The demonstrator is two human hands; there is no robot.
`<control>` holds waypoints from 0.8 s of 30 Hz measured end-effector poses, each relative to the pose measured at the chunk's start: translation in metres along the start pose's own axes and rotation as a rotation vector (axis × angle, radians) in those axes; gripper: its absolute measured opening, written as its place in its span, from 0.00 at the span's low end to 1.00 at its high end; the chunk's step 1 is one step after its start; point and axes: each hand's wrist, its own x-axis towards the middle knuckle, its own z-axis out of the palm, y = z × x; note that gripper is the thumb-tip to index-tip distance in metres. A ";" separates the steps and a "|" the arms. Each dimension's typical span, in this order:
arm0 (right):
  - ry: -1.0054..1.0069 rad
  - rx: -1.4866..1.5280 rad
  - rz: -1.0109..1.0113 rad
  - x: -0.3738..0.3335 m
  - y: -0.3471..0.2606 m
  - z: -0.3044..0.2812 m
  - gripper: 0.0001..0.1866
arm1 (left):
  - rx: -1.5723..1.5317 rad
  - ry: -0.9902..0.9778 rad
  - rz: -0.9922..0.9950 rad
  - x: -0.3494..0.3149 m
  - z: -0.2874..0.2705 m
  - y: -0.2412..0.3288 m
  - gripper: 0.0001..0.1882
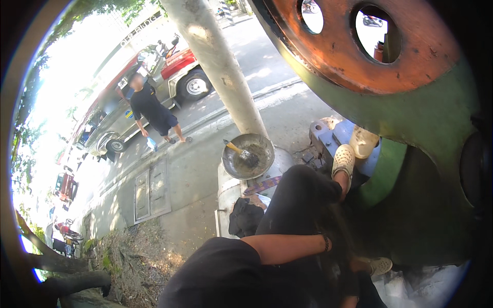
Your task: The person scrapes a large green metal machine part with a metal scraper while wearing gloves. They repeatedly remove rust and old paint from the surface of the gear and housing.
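Bowl (pixel 265 150), one, holding one yellow-handled tool (pixel 235 148).

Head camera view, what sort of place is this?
Probably an outdoor roadside work spot: a red-and-silver vehicle is on the street, and nearer are a grey pan with a yellow-handled tool in it and a large round orange-and-green structure.

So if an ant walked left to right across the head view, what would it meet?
Distant red vehicle, person in dark clothes, metal bowl, dark bracelet, crumpled white material.
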 end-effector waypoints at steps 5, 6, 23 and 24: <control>0.015 0.074 0.085 0.003 0.006 -0.011 0.21 | 0.007 -0.002 -0.011 0.000 0.000 0.002 0.23; 0.024 0.101 0.092 -0.003 0.005 -0.015 0.21 | 0.008 -0.002 -0.012 0.000 0.000 0.003 0.23; 0.686 0.158 0.190 -0.080 0.005 -0.153 0.25 | 0.189 -0.093 0.021 0.004 -0.014 0.005 0.21; 0.633 0.249 0.269 -0.087 0.011 -0.161 0.26 | 0.179 -0.057 0.077 0.005 -0.018 0.005 0.20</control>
